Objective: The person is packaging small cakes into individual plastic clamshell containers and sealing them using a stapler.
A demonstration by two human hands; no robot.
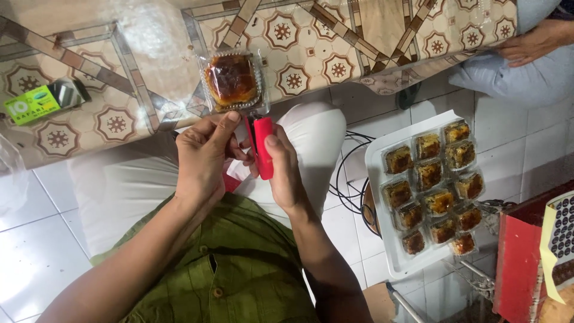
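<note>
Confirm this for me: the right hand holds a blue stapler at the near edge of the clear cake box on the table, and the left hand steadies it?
Not quite. The stapler is red, not blue, as the head view shows. The rest stands: the right hand holds it at the near edge of the clear cake box on the table, with the left hand steadying.

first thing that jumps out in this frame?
The red stapler at centre, held in the right hand with the left hand steadying it, its nose at the edge of a clear plastic box holding a brown cake on the patterned table. Next, the white tray at right, packed with similar boxed cakes.
</note>
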